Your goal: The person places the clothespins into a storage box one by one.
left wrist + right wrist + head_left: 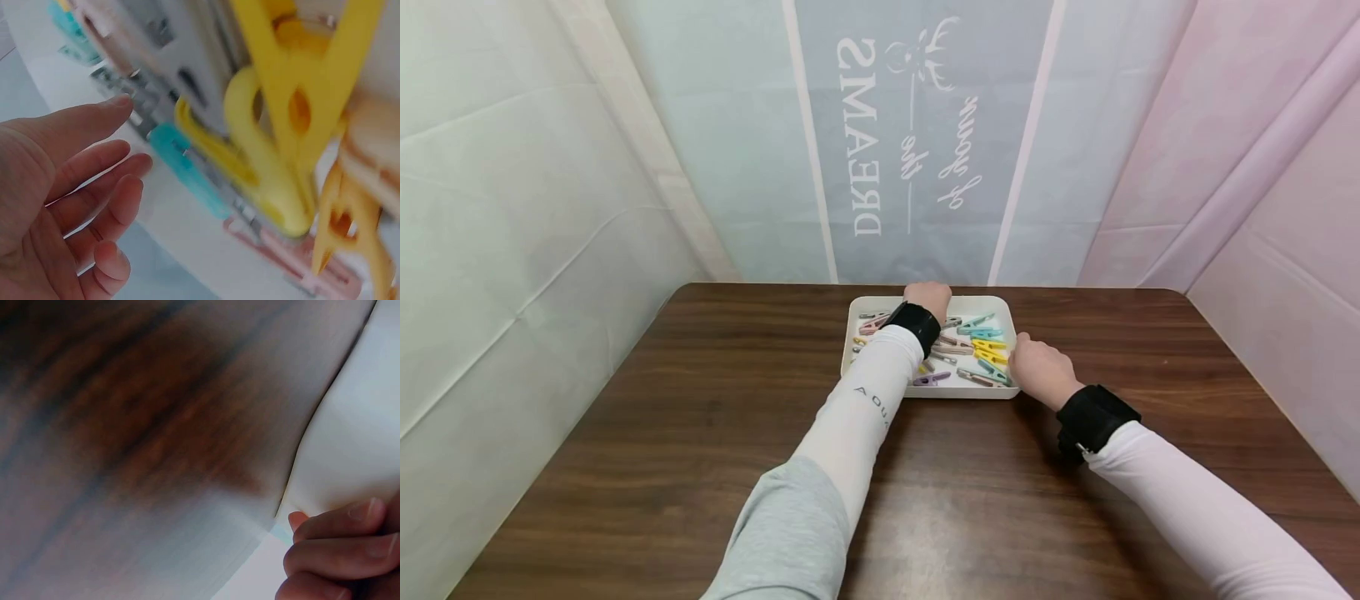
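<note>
A white rectangular tray holds many clothespins in yellow, teal, pink, grey and purple. My left hand is over the tray's far side. In the left wrist view its fingers are spread and loosely bent with nothing between them, close to a teal clothespin. Large in that view are yellow clothespins, several others around them. At the tray's right side, my right hand grips the edge with curled fingers. The right wrist view has these fingers against the tray's outer wall.
The tray stands near the far edge of a dark brown wooden table. Behind the table hangs a pale blue printed cloth. Light cloth walls enclose the left and right sides.
</note>
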### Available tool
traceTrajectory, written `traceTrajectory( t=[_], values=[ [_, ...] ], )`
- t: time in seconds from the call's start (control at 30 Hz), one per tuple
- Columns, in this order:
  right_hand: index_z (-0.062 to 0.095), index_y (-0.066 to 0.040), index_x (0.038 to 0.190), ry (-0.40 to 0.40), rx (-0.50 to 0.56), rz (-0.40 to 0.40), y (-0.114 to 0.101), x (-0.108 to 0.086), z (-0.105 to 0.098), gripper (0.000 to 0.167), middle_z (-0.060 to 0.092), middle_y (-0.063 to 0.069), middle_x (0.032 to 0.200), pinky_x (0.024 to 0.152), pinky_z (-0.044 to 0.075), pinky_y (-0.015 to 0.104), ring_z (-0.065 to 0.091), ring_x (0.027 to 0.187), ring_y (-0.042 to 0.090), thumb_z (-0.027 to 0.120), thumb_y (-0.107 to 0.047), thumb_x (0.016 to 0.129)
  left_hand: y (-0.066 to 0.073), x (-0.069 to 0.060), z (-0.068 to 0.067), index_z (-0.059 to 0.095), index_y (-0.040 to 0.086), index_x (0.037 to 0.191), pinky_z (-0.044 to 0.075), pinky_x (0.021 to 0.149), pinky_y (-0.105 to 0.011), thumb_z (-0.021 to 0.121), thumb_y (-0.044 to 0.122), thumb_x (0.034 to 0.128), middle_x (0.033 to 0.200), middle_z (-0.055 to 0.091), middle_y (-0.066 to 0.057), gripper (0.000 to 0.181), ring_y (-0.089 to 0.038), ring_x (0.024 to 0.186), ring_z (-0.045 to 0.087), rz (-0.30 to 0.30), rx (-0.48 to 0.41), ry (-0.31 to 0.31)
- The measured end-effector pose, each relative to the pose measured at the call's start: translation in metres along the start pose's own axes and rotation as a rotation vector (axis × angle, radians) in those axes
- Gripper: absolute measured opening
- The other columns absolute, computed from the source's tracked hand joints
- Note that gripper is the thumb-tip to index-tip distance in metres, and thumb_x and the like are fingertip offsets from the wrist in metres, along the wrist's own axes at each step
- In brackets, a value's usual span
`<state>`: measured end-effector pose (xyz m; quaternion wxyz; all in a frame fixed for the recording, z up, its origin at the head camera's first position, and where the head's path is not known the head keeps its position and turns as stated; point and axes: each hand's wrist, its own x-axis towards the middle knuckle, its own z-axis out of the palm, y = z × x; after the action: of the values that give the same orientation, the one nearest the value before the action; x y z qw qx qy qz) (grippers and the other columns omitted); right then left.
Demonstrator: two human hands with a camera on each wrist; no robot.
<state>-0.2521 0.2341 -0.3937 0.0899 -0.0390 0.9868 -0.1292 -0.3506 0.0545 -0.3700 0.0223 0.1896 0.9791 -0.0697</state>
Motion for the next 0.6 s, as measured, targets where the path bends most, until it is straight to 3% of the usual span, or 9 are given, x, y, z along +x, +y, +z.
traceTrajectory(
  t=[0.13,0.3,0.4,0.6],
  values=[
    [0.041,0.014,0.120,-0.008,0.000,0.000,0.001,0.001,-0.003,0.035,0.057,0.019,0.081,0.054,0.043,0.039,0.054,0.065,0.029,0.041,-0.014,0.100,-0.010,-0.007,-0.017,0.067,0.016,0.108,0.049,0.074,-0.032,0.057,0.018,0.0984,0.096,0.067,0.001,0.014,-0.015,0.086,0.062,0.024,-0.049,0.029],
    [0.039,0.015,0.123,-0.022,0.003,-0.002,0.003,0.002,-0.004,0.038,0.057,0.020,0.084,0.055,0.044,0.039,0.054,0.068,0.030,0.042,-0.015,0.100,-0.025,-0.025,-0.033,0.066,0.015,0.097,0.043,0.071,-0.029,0.064,0.024,0.0955,0.093,0.064,0.002,0.009,-0.013,0.078,0.055,0.054,-0.160,0.082],
    [0.038,0.016,0.123,-0.036,0.010,0.003,0.006,0.001,-0.003,0.039,0.056,0.021,0.084,0.056,0.044,0.039,0.054,0.068,0.030,0.043,-0.015,0.100,-0.034,-0.041,-0.039,0.068,0.016,0.097,0.044,0.072,-0.029,0.064,0.031,0.0952,0.094,0.064,0.002,0.016,-0.012,0.079,0.054,0.107,-0.205,0.111],
    [0.037,0.017,0.124,-0.033,0.004,0.015,0.013,-0.001,-0.005,0.040,0.056,0.021,0.084,0.055,0.043,0.039,0.053,0.067,0.031,0.041,-0.015,0.100,-0.051,-0.086,-0.044,0.068,0.014,0.118,0.049,0.076,-0.030,0.059,0.039,0.0972,0.108,0.067,0.000,0.033,-0.013,0.094,0.061,0.191,-0.244,0.176]
  ],
)
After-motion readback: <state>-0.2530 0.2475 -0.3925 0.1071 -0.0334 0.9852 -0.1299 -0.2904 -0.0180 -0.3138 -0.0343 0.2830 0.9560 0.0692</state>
